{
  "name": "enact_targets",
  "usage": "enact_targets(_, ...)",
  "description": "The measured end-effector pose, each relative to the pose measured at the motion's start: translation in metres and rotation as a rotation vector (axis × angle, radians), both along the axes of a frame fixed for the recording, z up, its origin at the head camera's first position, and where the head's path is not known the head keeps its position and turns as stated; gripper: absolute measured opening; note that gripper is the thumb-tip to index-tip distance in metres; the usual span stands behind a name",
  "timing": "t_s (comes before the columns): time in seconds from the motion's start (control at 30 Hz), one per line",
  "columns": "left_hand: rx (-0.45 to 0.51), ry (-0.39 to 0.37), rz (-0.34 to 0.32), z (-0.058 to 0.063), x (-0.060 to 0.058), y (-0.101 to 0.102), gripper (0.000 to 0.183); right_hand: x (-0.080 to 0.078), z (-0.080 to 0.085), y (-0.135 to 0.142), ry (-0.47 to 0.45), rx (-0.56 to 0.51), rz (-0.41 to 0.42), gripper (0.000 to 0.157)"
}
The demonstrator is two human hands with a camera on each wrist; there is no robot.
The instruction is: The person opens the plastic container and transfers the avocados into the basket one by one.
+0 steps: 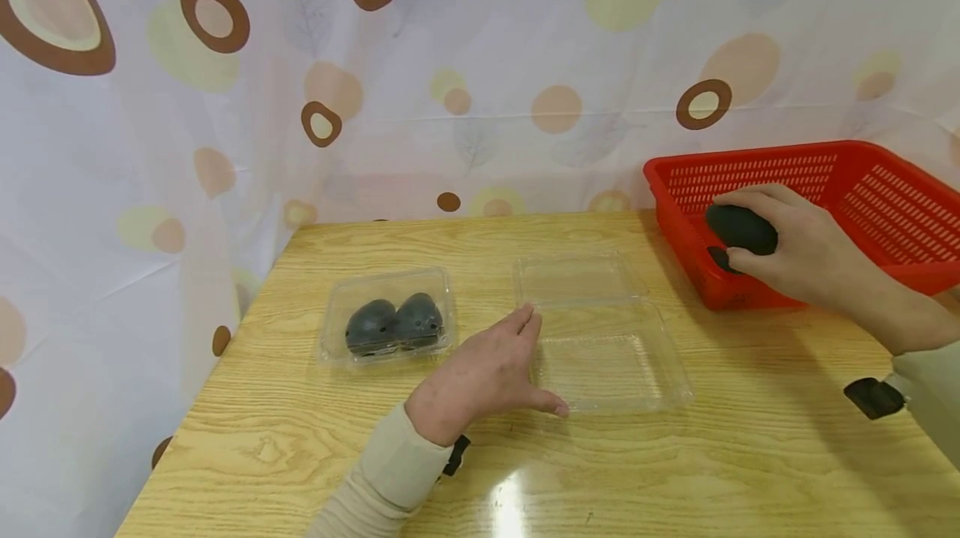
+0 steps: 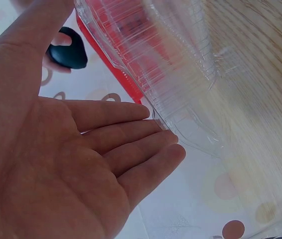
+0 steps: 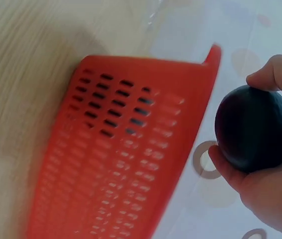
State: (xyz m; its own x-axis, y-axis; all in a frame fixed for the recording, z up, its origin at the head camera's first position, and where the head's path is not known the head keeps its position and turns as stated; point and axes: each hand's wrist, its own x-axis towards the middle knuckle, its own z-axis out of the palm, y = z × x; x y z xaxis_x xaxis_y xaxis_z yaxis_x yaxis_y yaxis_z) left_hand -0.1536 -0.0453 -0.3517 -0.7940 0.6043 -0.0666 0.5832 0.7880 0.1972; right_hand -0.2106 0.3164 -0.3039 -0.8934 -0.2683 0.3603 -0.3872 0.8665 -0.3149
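My right hand (image 1: 798, 242) grips a dark, smooth avocado (image 1: 741, 229) above the near left part of the red basket (image 1: 723, 288). In the right wrist view, thumb and fingers curl round this avocado (image 3: 254, 128) beside the basket's wall. Part of another dark avocado (image 1: 722, 258) shows inside the basket below. My left hand (image 1: 487, 371) lies with straight fingers spread at the left edge of an open, clear plastic clamshell box (image 1: 600, 371). In the left wrist view, the fingertips (image 2: 168, 137) are at the box's rim, and the palm holds nothing.
To the left stands a closed clear clamshell box (image 1: 337, 338) with two dark avocados (image 1: 371, 326) inside. The wooden table (image 1: 247, 438) ends at a patterned cloth (image 1: 465, 63) behind it. The basket's raised rim stands at the table's back right.
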Motion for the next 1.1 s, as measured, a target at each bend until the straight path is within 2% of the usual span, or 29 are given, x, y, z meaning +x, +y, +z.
enact_targets(0.2, -0.007, -0.027, 0.01, 0.0, -0.001, 0.0, 0.115, -0.006, -0.009, 0.016, -0.04, 0.014, -0.061, 0.053)
enact_targets(0.53, -0.003, -0.02, 0.016, -0.001, -0.002, 0.001, 0.116, -0.018, -0.019, 0.037, -0.092, 0.063, -0.105, 0.053)
enact_targets(0.83, -0.002, -0.024, 0.011, -0.001, -0.002, 0.0, 0.115, -0.025, -0.026, 0.048, -0.22, 0.096, -0.128, 0.057)
enact_targets(1.1, -0.003, -0.033, 0.012, -0.001, -0.002, -0.001, 0.115, -0.033, -0.025, 0.053, -0.324, 0.134, -0.13, 0.058)
